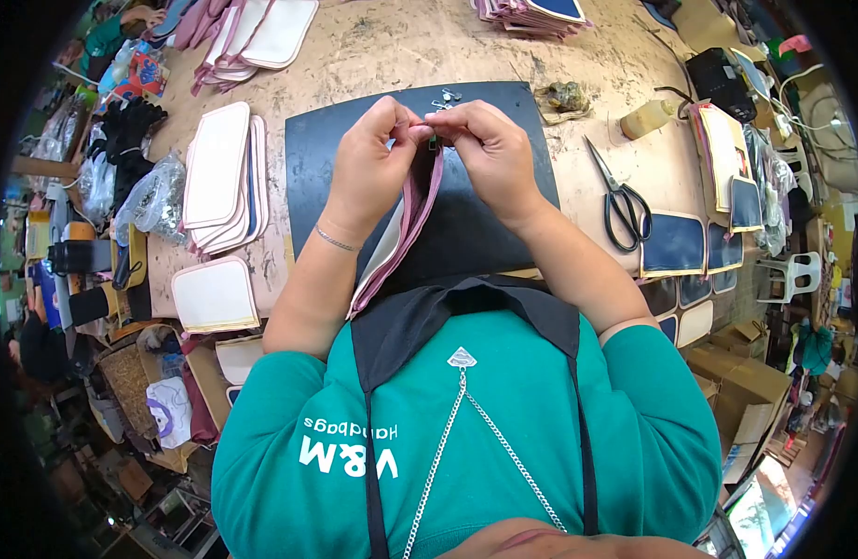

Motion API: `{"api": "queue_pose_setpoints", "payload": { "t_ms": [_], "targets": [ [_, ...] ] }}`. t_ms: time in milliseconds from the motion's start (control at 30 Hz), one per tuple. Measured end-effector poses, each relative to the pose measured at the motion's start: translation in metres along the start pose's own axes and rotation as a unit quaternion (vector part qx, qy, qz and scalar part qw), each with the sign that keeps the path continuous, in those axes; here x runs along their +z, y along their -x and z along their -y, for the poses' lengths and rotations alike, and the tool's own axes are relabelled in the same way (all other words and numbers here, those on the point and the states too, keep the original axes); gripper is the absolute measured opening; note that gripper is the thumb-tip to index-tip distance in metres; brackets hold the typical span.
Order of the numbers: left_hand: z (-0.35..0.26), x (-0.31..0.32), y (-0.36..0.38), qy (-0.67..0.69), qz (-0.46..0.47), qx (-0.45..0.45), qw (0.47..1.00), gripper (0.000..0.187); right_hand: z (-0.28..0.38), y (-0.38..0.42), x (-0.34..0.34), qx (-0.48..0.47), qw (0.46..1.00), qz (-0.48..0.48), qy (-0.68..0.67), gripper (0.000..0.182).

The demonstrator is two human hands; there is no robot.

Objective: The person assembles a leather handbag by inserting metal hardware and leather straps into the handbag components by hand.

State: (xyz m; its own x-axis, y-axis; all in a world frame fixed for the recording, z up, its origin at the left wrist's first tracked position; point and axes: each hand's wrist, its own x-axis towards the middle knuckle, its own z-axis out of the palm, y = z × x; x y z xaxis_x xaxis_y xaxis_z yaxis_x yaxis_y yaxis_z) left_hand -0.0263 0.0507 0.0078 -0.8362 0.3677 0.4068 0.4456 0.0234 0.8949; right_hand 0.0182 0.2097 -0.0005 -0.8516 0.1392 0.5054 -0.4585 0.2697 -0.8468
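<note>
Both hands meet above a black mat (354, 130) on the worktable. My left hand (378, 158) is closed, its thumb and fingers pinching the top end of a folded pouch piece (401, 224) with pink lining and a pale outer side. Pressed against it from the other side, my right hand (490, 154) pinches the same end. A small metal part (433, 143) shows between the fingers, too small to name. The piece hangs down from the hands toward my apron. Several small metal pieces (448, 96) lie on the mat just beyond the fingertips.
White panels (219, 168) are stacked on the left, with another panel (215, 293) nearer. Black-handled scissors (623, 200), a glue-coloured bottle (646, 119) and dark blue panels (673, 246) lie on the right. More pieces (531, 14) are stacked at the far side.
</note>
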Motion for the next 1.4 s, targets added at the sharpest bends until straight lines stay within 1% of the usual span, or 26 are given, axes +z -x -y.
{"api": "queue_pose_setpoints", "payload": {
  "t_ms": [100,200,300,400,500,600,700,800,900,1000,1100,1167,1300,1400],
  "targets": [
    [0.004,0.003,0.004,-0.037,-0.011,0.002,0.999,0.023,-0.003,0.000,-0.001,0.001,1.000,0.010,0.000,0.024],
    [0.008,0.006,0.007,-0.029,-0.024,0.002,0.999,0.019,-0.004,0.003,0.001,0.032,0.999,0.003,-0.009,0.017],
    [0.010,0.002,0.006,0.062,-0.008,-0.063,0.996,0.019,-0.006,0.006,0.002,0.036,0.999,-0.003,0.002,0.014],
    [-0.001,-0.005,0.003,0.055,0.013,-0.090,0.994,0.015,-0.009,0.011,0.007,0.101,0.991,-0.017,-0.090,0.017],
    [0.002,-0.005,0.007,0.060,0.015,-0.044,0.997,0.015,-0.009,0.012,0.008,0.085,0.992,-0.022,-0.093,0.021],
    [0.001,-0.004,0.012,0.016,-0.011,-0.002,1.000,0.011,-0.008,0.014,0.005,0.058,0.997,-0.020,-0.045,0.018],
    [0.007,-0.001,0.016,0.013,-0.017,0.036,0.999,0.014,-0.009,0.015,0.004,0.040,0.998,-0.017,-0.055,0.015],
    [-0.003,-0.001,0.017,0.049,-0.002,-0.051,0.997,0.022,-0.011,0.013,0.002,0.037,0.999,-0.005,-0.037,0.015],
    [0.004,-0.004,0.011,-0.039,0.035,-0.001,0.999,0.026,-0.008,0.012,-0.003,0.091,0.993,0.051,-0.059,0.017],
    [0.004,0.002,0.013,0.031,0.004,-0.061,0.998,0.020,-0.009,0.008,-0.004,0.134,0.982,0.064,-0.114,0.017],
    [0.008,0.005,0.015,0.110,-0.026,-0.098,0.989,0.019,-0.010,0.004,-0.006,0.155,0.977,0.069,-0.126,0.018],
    [0.007,0.005,0.015,0.128,-0.026,-0.108,0.985,0.019,-0.012,0.003,-0.005,0.150,0.975,0.058,-0.150,0.017],
    [0.006,0.004,0.014,0.126,-0.016,-0.108,0.986,0.021,-0.010,0.002,-0.007,0.167,0.967,0.073,-0.176,0.018],
    [0.005,-0.002,0.011,0.056,0.010,-0.064,0.996,0.021,-0.009,0.002,-0.008,0.169,0.969,0.075,-0.162,0.019]
  ]
}}
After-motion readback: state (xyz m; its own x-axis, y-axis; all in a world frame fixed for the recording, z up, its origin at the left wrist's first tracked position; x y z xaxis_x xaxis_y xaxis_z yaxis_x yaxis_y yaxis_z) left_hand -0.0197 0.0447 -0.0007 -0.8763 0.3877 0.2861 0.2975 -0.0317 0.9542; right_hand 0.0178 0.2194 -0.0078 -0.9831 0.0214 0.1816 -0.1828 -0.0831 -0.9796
